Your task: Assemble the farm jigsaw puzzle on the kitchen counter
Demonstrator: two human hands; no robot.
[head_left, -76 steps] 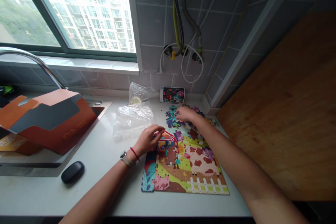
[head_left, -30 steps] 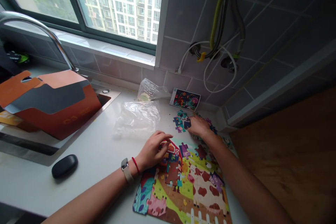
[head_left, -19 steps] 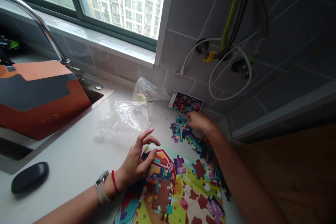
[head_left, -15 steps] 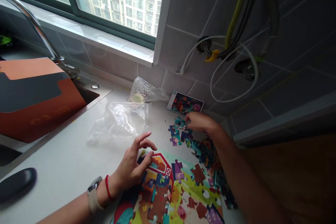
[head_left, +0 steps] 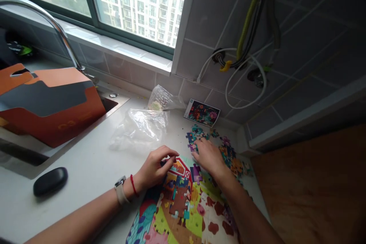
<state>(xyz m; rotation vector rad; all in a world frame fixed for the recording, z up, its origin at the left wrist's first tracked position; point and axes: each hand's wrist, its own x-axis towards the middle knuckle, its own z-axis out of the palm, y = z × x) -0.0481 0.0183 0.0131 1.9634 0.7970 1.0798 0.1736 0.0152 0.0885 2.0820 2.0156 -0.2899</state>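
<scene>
While both hands work over the top edge of the puzzle [head_left: 183,206], the left hand [head_left: 156,167] rests with curled fingers on its upper left corner, fingertips touching the piece with the red barn roof [head_left: 178,166]. Whether that grip pinches a piece or only presses on it cannot be told. A watch [head_left: 120,195] and a red string [head_left: 133,185] sit on the left wrist.

The right hand [head_left: 208,156] lies palm down just beyond the puzzle's top edge, fingers stretched flat toward the loose pieces [head_left: 197,137] scattered on the white desk [head_left: 85,167]; nothing shows in its grip, and its fingertips touch the nearest loose pieces. More loose pieces [head_left: 233,156] lie to the right of that hand.

The half-built puzzle lies flat on the desk at the near edge, partly cut off by the bottom of the view. Beyond the pieces, a small picture card [head_left: 202,113] leans against the tiled wall. Two clear plastic bags [head_left: 141,129] lie left of the pieces. An orange and grey box [head_left: 51,103] sits over the sink [head_left: 25,156] under the tap [head_left: 42,19], and a black pebble-shaped case [head_left: 50,180] lies on the desk near the sink.
</scene>
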